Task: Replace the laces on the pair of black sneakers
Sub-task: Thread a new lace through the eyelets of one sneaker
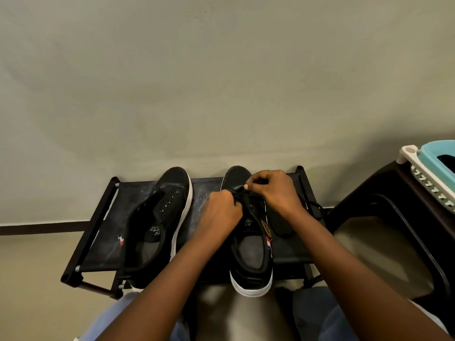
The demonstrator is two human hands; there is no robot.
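Black sneakers sit side by side on the bench (293, 247). Right sneaker (251, 262): lace (248, 212) partly threaded; left hand (221, 214) and right hand (273, 190) each pinch it near the toe. Left sneaker (157, 227): eyelets bare, lacing outstanding.

Low black rack (290, 252) with fabric top and metal tube frame, standing against a plain beige wall (221, 82), dark baseboard strip (44, 227) along the floor on the left. Right side: dark brown plastic chair (394, 217), and on its far edge a white slotted basket (428, 178) holding 1 light blue container (428, 153), both cut off by the frame edge.
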